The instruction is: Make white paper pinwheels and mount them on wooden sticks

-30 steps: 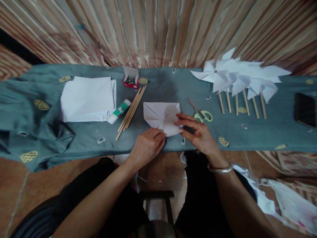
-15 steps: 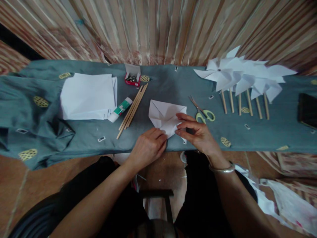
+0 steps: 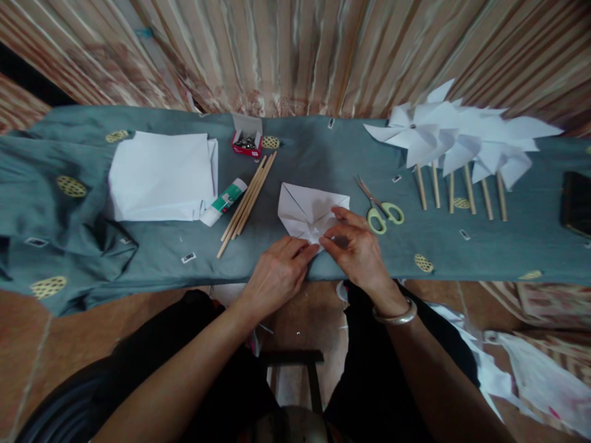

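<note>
A white paper square with diagonal cuts or creases lies on the cloth in front of me, its near corner folded inward. My left hand presses that near edge, thumb and fingers closed on the paper. My right hand pinches the paper's near right side, thumb and index finger close to the left thumb. Part of the paper is hidden under both hands. Green-handled scissors lie just right of my right hand, blades pointing away.
Left of the paper are several wooden sticks, a glue stick and a stack of white paper. Behind stands a small open red box of metal pins. Several paper pinwheels lie at the right, near a dark object.
My right hand has moved left, bringing its thumb and index finger close to my left thumb at the paper's near edge. The left hand has barely shifted.
</note>
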`<state>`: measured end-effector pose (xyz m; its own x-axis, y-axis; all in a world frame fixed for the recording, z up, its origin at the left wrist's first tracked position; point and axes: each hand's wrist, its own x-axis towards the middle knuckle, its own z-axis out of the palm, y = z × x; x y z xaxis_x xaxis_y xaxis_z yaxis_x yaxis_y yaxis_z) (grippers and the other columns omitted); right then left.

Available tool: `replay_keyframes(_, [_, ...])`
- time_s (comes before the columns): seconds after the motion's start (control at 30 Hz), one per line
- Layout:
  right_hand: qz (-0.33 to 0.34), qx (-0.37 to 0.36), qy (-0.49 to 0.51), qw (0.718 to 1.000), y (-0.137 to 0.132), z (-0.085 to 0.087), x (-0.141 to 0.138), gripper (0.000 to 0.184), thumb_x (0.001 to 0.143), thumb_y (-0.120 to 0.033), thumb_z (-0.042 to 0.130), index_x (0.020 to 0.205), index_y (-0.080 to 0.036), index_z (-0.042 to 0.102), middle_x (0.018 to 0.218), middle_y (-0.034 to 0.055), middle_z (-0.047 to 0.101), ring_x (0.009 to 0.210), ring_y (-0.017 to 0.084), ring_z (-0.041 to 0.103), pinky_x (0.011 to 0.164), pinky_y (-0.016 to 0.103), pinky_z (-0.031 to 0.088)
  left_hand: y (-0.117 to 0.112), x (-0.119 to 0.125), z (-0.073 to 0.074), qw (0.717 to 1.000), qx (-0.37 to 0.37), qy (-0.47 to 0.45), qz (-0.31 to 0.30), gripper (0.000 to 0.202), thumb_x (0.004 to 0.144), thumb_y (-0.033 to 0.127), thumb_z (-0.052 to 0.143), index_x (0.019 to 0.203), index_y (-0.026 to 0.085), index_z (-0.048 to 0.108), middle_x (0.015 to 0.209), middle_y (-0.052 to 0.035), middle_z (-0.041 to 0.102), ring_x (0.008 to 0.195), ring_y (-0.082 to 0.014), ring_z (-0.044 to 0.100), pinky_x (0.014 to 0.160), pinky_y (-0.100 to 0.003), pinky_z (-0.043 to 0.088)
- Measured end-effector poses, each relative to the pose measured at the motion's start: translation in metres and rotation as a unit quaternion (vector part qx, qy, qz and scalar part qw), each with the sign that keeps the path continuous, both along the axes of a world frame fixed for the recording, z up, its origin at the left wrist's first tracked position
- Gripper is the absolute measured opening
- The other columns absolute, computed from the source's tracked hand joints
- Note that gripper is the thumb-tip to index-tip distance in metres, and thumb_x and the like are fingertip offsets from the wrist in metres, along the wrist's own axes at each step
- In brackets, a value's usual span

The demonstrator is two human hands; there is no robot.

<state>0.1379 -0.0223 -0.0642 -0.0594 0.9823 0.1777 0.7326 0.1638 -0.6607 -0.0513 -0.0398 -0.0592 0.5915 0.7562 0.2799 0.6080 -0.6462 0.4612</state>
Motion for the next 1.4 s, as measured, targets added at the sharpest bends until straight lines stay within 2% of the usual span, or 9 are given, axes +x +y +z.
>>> replay_keyframes(0.33, [-0.026,-0.004,-0.002,1.000,-0.001,-0.001,-0.004,0.003,0.075,-0.024,0.069,0.078,-0.022,0.068,0.132,0.0097,0.062,0.123,0.030,0.056,0.104,0.053,0.046,0.000,0.001,0.000,1.000,-0.009,0.020,-0.002,0.028,0.093,0.009,0.044,0.114,0.011,0.063,0.106,-0.0112,0.066,0.095,-0.0221,0.060,0.083,-0.038,0.056])
replay_keyframes(0.6, [-0.020,-0.007,-0.001,1.000,-0.002,0.001,-0.004,0.004,0.075,-0.021,0.069,0.078,-0.022,0.067,0.132,0.0084,0.062,0.124,0.030,0.055,0.105,0.054,0.045,0.001,0.002,0.000,1.000,-0.004,0.019,-0.004,0.027,0.095,0.011,0.044,0.112,0.009,0.065,0.104,-0.0114,0.066,0.093,-0.0225,0.059,0.083,-0.039,0.056])
replay_keyframes(0.77, [-0.017,-0.011,0.002,1.000,-0.003,0.002,-0.004,0.002,0.077,-0.024,0.068,0.078,-0.023,0.067,0.133,0.0054,0.061,0.124,0.029,0.054,0.105,0.054,0.044,0.001,0.002,0.000,1.000,-0.001,0.020,-0.004,0.027,0.094,0.011,0.045,0.111,0.010,0.066,0.105,-0.0110,0.066,0.092,-0.0222,0.059,0.082,-0.038,0.056])
replay_keyframes(0.93, [-0.009,-0.003,-0.005,1.000,-0.004,0.001,-0.004,0.003,0.080,-0.025,0.066,0.080,-0.023,0.067,0.134,0.0062,0.060,0.124,0.029,0.054,0.105,0.053,0.044,0.000,0.002,0.001,1.000,-0.005,0.024,-0.004,0.026,0.095,0.012,0.045,0.110,0.011,0.066,0.106,-0.0109,0.066,0.094,-0.0222,0.060,0.082,-0.037,0.056])
replay_keyframes(1.23, [0.034,0.023,-0.046,0.998,-0.008,0.004,-0.006,0.017,0.088,-0.023,0.054,0.096,-0.023,0.069,0.139,0.0087,0.055,0.128,0.030,0.051,0.107,0.052,0.044,0.000,0.001,-0.001,1.000,-0.012,0.027,-0.002,0.026,0.095,0.013,0.044,0.110,0.012,0.066,0.108,-0.0113,0.066,0.097,-0.0222,0.059,0.083,-0.040,0.056])
replay_keyframes(1.4, [0.067,0.013,-0.045,0.997,-0.013,0.007,-0.009,0.031,0.093,-0.024,0.046,0.114,-0.035,0.065,0.146,0.0010,0.048,0.136,0.030,0.044,0.113,0.056,0.038,0.001,0.001,0.000,0.999,-0.021,0.035,-0.003,0.027,0.096,0.013,0.043,0.110,0.011,0.066,0.107,-0.0112,0.066,0.096,-0.0222,0.059,0.083,-0.039,0.056])
